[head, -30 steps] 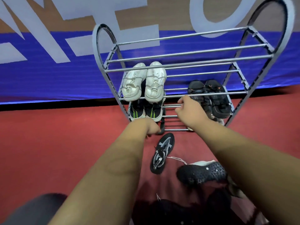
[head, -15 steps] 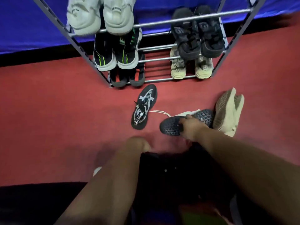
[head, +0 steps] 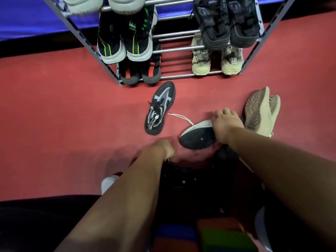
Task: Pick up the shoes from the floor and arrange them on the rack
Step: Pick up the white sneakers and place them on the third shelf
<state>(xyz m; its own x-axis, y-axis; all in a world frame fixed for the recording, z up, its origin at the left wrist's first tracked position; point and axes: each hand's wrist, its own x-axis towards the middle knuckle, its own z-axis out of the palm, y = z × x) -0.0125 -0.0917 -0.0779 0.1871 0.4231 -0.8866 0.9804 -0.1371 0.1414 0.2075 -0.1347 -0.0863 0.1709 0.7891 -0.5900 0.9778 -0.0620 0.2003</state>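
Black sole turned toward the camera, the pale-topped shoe (head: 196, 140) lies in the grip of the right hand (head: 227, 124), whose fingers curl over its upper edge and clamp it. The shoe is tipped on its side, low over the red floor (head: 54, 110), and a white lace (head: 180, 117) trails from it to the left. The left hand (head: 164, 149) is near the toe of that shoe, knuckles bent under. Whether its grip is closed on anything I cannot tell, as the fingers are hidden.

Just right of the right hand a tan pair (head: 261, 111) lies on the floor with soles showing. To the left of the lace a black shoe with a grey pattern (head: 160, 108) lies alone, toe pointing at the rack (head: 181, 75).

On the rack's bottom tier stand a black and orange pair (head: 140, 71) at the left and a beige pair (head: 214, 60) at the right. Above them sit a black pair with green stripes (head: 123, 42) and a dark pair (head: 229, 24). At the top edge are the toes of a white pair (head: 101, 4). A blue banner (head: 36, 19) runs behind the rack.
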